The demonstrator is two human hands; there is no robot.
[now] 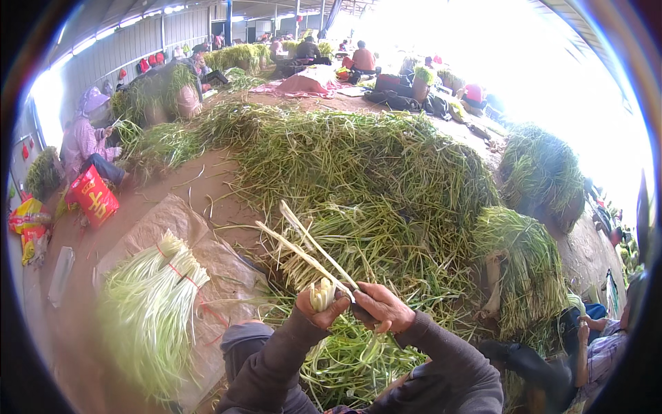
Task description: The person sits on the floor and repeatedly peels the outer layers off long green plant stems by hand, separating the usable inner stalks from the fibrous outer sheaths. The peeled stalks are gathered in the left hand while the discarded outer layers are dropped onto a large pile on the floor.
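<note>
My left hand [323,313] is closed around a small bunch of pale stalks [322,294], their cut ends pointing up. Beside it, my right hand [385,308] pinches long whitish stalks [306,249] that slant up and to the left, crossing the left thumb. Part of the right fingers is hidden. Loose green leaves [357,365], like those of garlic chives, spread below both hands between my legs. Just beyond the hands rises a large heap of the same leafy greens [362,160].
Tied pale-stemmed bundles [155,300] lie on a brown sheet [227,269] at left. Greens drape over a stand [517,269] at right. A person in a checked top [88,139] sits by a red bag [95,196]; another person's arm [583,341] shows at lower right.
</note>
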